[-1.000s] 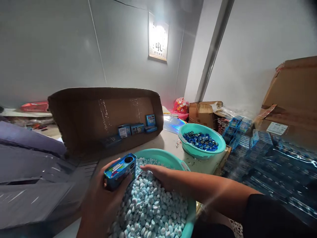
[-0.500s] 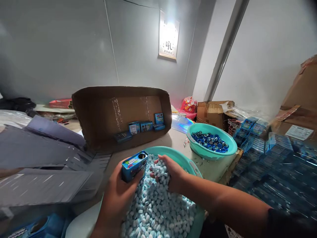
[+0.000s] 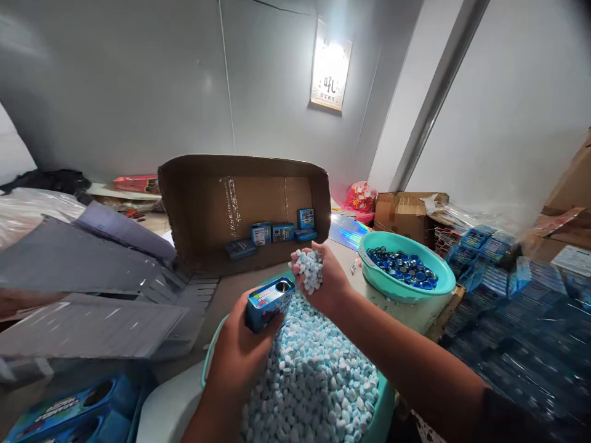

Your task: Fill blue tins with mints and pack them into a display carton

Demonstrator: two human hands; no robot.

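Note:
My left hand (image 3: 240, 351) grips a small blue tin (image 3: 268, 301) with a round hole in its top, tilted over a teal basin (image 3: 382, 411). The basin is heaped with small pale blue and white candies (image 3: 314, 381). Just right of the tin, my right hand (image 3: 323, 280) is cupped, palm up, around a handful of candies (image 3: 309, 267) raised above the pile. The handful sits close beside the tin's open hole.
An open cardboard box (image 3: 240, 209) lies on its side behind, with a few blue tins (image 3: 277, 232) inside. A second teal basin (image 3: 406, 271) of dark blue caps stands at right. Wrapped blue packs (image 3: 508, 295) fill the right side; grey sheets (image 3: 92, 289) lie left; more tins (image 3: 69, 409) bottom left.
My right hand scooped candies out of the pile and lifted them up beside the tin. My left hand raised the tin slightly. The view shifted left.

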